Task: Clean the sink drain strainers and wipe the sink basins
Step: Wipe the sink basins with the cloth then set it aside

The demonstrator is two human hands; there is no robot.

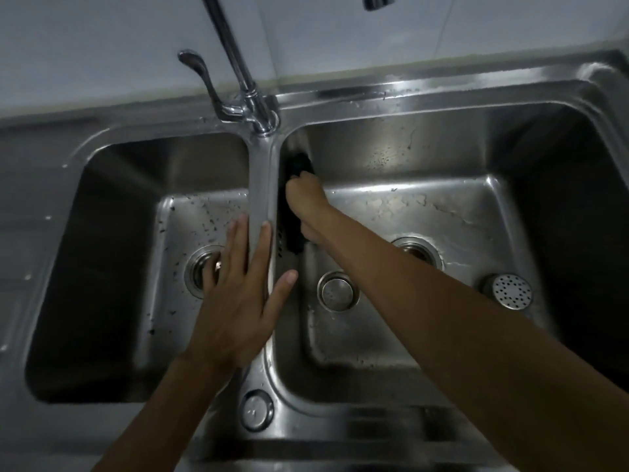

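Note:
A steel double sink fills the view. My right hand (pixel 308 202) is shut on a dark cloth (pixel 299 165) and presses it against the left wall of the right basin (pixel 425 199), beside the divider (pixel 262 185). My left hand (pixel 238 287) lies flat and open on the divider, fingers spread, partly covering the left basin's drain (pixel 200 267). The left basin (pixel 190 216) floor is speckled with dark bits. On the right basin's floor lie a round stopper (pixel 337 290) and a perforated strainer (pixel 510 291), near the open right drain (pixel 417 252).
The faucet (pixel 253 97) with its lever handle (pixel 200 76) rises from the rear deck above the divider. A round cap (pixel 256 409) sits on the front deck. White tiled wall (pixel 102 46) stands behind the sink.

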